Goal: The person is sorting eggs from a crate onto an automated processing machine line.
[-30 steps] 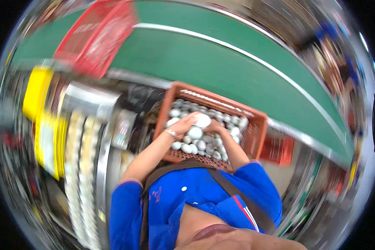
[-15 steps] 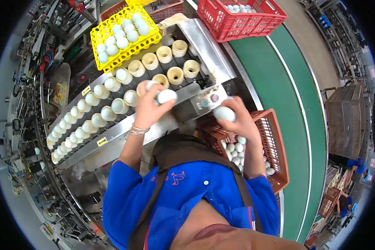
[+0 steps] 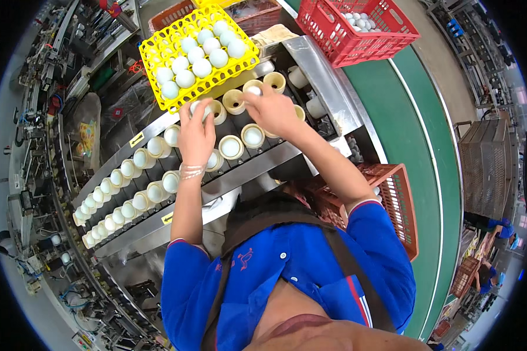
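Note:
At the far row of cream cups, my left hand (image 3: 197, 139) curls its fingers round a pale egg (image 3: 201, 110) at a cup. Further right along the same row, my right hand (image 3: 273, 112) has its fingertips on another egg (image 3: 253, 90), which sits at the mouth of its cup. Between my hands stands a bare cup (image 3: 233, 101), and one more bare cup (image 3: 274, 82) is just beyond my right hand. In the near row, an egg (image 3: 253, 136) and its neighbour egg (image 3: 231, 147) rest in their cups below my hands.
Behind the cups, a yellow egg tray (image 3: 173, 59) holds several eggs. A red crate (image 3: 363, 48) with eggs stands far right on the green belt (image 3: 425, 146). Close to my right side is a brown-red crate (image 3: 401, 210). The metal rail (image 3: 246, 162) borders the near row.
Both hands have moved away from my body to the far row. My right hand has left the area by the brown-red crate. Near-row cups that stood bare now hold eggs.

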Available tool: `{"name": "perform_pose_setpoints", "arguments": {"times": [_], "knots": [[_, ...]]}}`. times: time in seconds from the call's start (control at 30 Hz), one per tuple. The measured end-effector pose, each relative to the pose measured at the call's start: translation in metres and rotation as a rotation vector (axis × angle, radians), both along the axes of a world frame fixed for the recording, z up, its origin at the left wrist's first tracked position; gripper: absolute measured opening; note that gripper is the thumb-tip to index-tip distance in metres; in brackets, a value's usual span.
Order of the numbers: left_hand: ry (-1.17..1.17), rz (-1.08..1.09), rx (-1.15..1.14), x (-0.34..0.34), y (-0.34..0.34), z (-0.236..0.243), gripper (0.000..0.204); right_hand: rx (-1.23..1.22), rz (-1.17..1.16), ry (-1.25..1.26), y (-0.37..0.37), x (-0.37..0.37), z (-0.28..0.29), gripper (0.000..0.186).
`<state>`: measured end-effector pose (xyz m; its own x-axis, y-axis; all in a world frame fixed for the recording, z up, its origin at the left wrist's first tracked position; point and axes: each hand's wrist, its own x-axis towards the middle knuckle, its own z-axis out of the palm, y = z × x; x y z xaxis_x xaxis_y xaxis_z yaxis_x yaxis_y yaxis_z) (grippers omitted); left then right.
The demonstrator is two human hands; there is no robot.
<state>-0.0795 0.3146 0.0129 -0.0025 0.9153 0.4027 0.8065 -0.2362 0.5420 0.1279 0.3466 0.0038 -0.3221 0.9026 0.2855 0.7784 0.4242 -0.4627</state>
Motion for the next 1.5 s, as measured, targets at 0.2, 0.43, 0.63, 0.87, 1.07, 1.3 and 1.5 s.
{"name": "perform_pose_setpoints", "arguments": {"times": [0.2,0.43,0.63,0.87,1.07,1.3,1.5], "knots": [[0.163,0.038,-0.268,-0.029,0.019,-0.021,0.034,0.101,0.217,-0.213,0.030,-0.044,-0.019,0.045],[-1.142,0.059,-0.544,-0.055,0.024,-0.042,0.022,0.301,0.059,-0.110,0.059,-0.048,-0.039,0.029],[-0.969,-0.414,-0.608,0.024,-0.006,-0.015,0.043,0.027,0.127,0.056,0.055,-0.008,-0.042,0.042],[0.227,-0.483,-0.264,0.070,-0.003,-0.052,0.045,0.105,-0.137,0.081,-0.063,0.156,-0.013,0.028],[0.145,-0.760,-0.301,0.146,-0.018,-0.002,0.037,-0.449,-0.651,0.192,-0.309,0.339,0.010,0.024],[0.074,-1.769,-0.682,0.378,-0.158,-0.001,0.039,-1.172,-1.109,0.010,-0.500,0.362,-0.151,0.076],[0.687,-1.810,-0.481,0.473,-0.214,-0.179,0.076,-1.186,-1.147,0.029,-0.467,0.328,-0.155,0.093]]}}
